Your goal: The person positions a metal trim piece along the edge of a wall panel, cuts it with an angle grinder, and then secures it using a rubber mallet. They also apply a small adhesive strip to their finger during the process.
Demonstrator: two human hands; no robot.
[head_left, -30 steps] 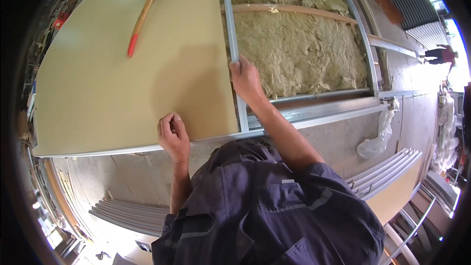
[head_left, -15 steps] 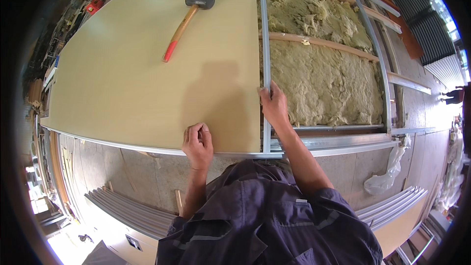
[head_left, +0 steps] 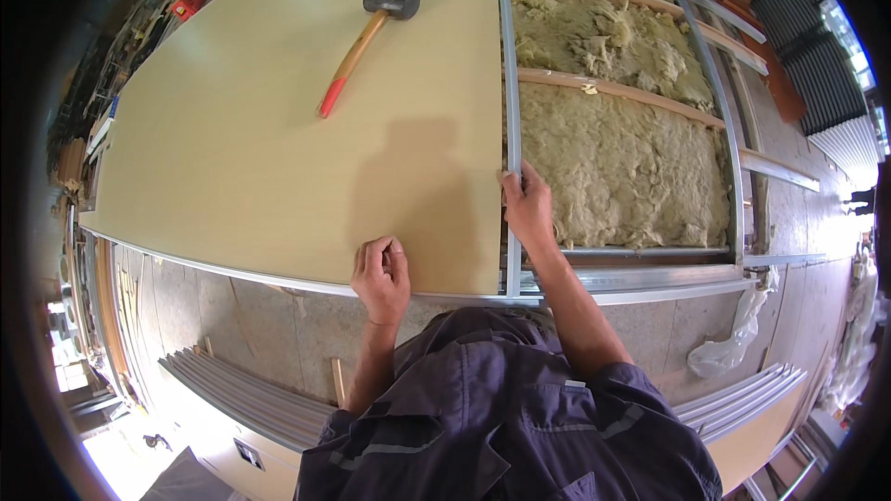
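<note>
Head view: the right hand [head_left: 529, 211] pinches a metal profile [head_left: 513, 130] lying between the tan panel [head_left: 232, 130] and mineral wool [head_left: 622, 162], the left hand [head_left: 380, 276] curled loosely closed at the panel's near edge, as any slip along possibly sharp metal could cut skin.

Left hand [head_left: 380, 278] sits low, fingers curled loosely in; right hand [head_left: 529, 209] reaches farther forward, thumb and fingers pinching, bare forearm [head_left: 585, 311] slanting inward!
</note>
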